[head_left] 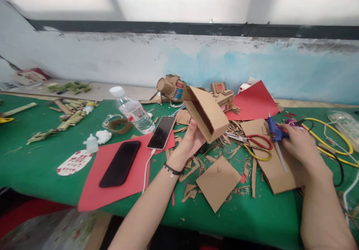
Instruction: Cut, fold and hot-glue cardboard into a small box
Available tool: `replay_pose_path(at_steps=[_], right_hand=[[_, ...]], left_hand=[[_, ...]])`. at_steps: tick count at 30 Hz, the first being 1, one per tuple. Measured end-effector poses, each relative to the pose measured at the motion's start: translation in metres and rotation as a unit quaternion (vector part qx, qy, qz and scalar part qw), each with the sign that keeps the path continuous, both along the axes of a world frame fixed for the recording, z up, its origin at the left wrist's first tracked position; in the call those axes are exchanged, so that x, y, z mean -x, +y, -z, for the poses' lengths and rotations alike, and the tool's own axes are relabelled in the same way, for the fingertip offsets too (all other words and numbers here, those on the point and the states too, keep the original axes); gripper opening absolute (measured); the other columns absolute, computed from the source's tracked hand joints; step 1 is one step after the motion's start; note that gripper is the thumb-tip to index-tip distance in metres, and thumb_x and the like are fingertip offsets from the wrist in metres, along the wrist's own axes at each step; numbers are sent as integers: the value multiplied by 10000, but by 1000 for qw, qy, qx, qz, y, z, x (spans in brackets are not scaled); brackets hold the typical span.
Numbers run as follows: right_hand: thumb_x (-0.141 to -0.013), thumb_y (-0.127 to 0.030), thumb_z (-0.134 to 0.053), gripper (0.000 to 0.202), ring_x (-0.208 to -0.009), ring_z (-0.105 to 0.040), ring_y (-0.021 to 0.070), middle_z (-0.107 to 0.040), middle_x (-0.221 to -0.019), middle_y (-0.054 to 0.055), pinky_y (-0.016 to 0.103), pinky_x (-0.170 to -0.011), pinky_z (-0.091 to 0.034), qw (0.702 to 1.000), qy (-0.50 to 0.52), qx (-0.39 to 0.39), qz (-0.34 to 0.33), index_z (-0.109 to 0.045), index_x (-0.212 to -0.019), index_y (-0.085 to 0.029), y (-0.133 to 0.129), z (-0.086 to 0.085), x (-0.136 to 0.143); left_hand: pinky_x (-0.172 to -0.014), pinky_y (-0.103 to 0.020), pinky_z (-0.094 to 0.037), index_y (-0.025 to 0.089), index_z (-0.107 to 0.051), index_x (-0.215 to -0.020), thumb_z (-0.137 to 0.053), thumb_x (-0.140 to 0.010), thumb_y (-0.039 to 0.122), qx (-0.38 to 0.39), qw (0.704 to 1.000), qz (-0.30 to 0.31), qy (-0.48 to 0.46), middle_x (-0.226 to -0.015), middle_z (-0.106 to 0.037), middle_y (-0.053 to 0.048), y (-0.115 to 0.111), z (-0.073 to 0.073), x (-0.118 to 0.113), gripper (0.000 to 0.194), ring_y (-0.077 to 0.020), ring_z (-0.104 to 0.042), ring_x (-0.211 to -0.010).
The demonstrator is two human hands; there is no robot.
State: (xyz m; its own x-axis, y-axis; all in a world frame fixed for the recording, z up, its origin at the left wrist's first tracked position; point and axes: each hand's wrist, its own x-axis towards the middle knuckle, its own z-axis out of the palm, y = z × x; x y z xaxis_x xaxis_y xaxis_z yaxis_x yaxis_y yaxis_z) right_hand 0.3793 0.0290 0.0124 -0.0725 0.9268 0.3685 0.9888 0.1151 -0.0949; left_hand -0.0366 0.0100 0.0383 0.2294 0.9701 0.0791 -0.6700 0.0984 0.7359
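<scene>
My left hand (193, 139) holds an open-sided cardboard box (209, 111), tilted above the cardboard scraps, with the thumb at its near edge. At the right, my right hand (301, 141) is closed around a blue glue gun (276, 130), with a glue stick or pale strip below it over a large cardboard piece (283, 173). Scissors with red and yellow handles (256, 145) lie between the two hands, partly on that cardboard. Below the box lies a square cardboard piece (218, 184) on the green cloth.
Two phones (120, 164) lie on red paper (89, 184) beside a tilted water bottle (134, 111). Cardboard models (172, 87) stand at the back near red paper. Yellow and white cables (336, 126) run along the right. Plant stalks (71, 121) lie left.
</scene>
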Motion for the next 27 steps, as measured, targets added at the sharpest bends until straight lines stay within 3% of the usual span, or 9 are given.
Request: replay_pose_path(at_steps=[3, 6, 9, 12, 15, 17, 19, 22, 27], right_hand=[[-926, -105, -501, 484, -1020, -666, 366, -751, -1119, 234, 469, -839, -437, 996, -83, 15, -7, -731, -1341, -199, 1, 8, -3], [-907, -69, -507, 560, -1040, -686, 370, -749, -1184, 241, 488, -872, -466, 995, -92, 24, -26, -723, -1405, -208, -1, 11, -6], [-915, -94, -551, 524, -1157, -681, 411, -715, -1345, 252, 540, -938, -493, 994, -103, 11, -25, -737, -1385, -232, -6, 2, 0], [-1040, -271, -564, 315, -1295, -630, 452, -651, -1468, 266, 616, -1057, -475, 993, -85, -83, -5, -748, -1287, -204, -13, -16, 29], [-1066, -353, -627, 311, -1227, -672, 368, -731, -1312, 193, 550, -1101, -505, 971, 28, -197, -131, -701, -1342, -230, -24, -32, 79], [-1053, -333, -678, 369, -1125, -717, 316, -763, -1218, 146, 491, -1023, -562, 939, 71, -203, -270, -654, -1411, -248, -35, -36, 115], [-1020, -337, -748, 382, -1012, -741, 291, -794, -1118, 100, 446, -901, -589, 920, 48, -186, -342, -660, -1385, -269, -46, -35, 144], [-1026, -235, -735, 280, -909, -758, 259, -819, -1044, 80, 400, -805, -592, 915, 38, -216, -338, -683, -1301, -248, -57, -33, 165], [-1046, -128, -668, 206, -888, -768, 234, -823, -1014, 79, 373, -795, -608, 918, 65, -222, -323, -682, -1222, -234, -59, -34, 166]], left_hand=[[-1242, -645, -490, 253, -607, -1543, -763, -824, 824, 19, 998, 57, -35, -1589, -643, -154, -2, -7, 1, 932, -431, -539, -1539], [-1201, -700, -512, 281, -558, -1598, -671, -886, 844, 32, 995, 63, -69, -1633, -603, -148, -3, -12, 0, 915, -439, -514, -1556], [-1209, -715, -499, 294, -534, -1619, -640, -910, 840, 41, 993, 67, -83, -1670, -561, -152, -3, -14, -1, 901, -441, -454, -1598], [-1224, -729, -476, 293, -529, -1620, -648, -910, 832, 43, 993, 70, -89, -1684, -543, -154, -4, -12, -3, 899, -449, -431, -1610], [-1233, -733, -464, 294, -531, -1618, -642, -936, 803, 37, 993, 69, -93, -1678, -553, -146, -6, -10, -6, 858, -447, -439, -1605], [-1247, -724, -454, 285, -553, -1604, -627, -958, 785, 30, 993, 70, -93, -1673, -561, -142, -8, -9, -9, 821, -442, -443, -1604], [-1260, -709, -446, 268, -573, -1591, -617, -963, 786, 26, 992, 76, -94, -1667, -569, -143, -9, -9, -13, 815, -439, -451, -1600], [-1262, -713, -440, 258, -555, -1608, -633, -946, 797, 32, 990, 93, -100, -1647, -588, -154, -11, -9, -16, 857, -448, -467, -1588], [-1231, -772, -438, 254, -531, -1625, -662, -925, 799, 38, 988, 115, -91, -1642, -587, -173, -13, -11, -17, 897, -488, -471, -1573]])
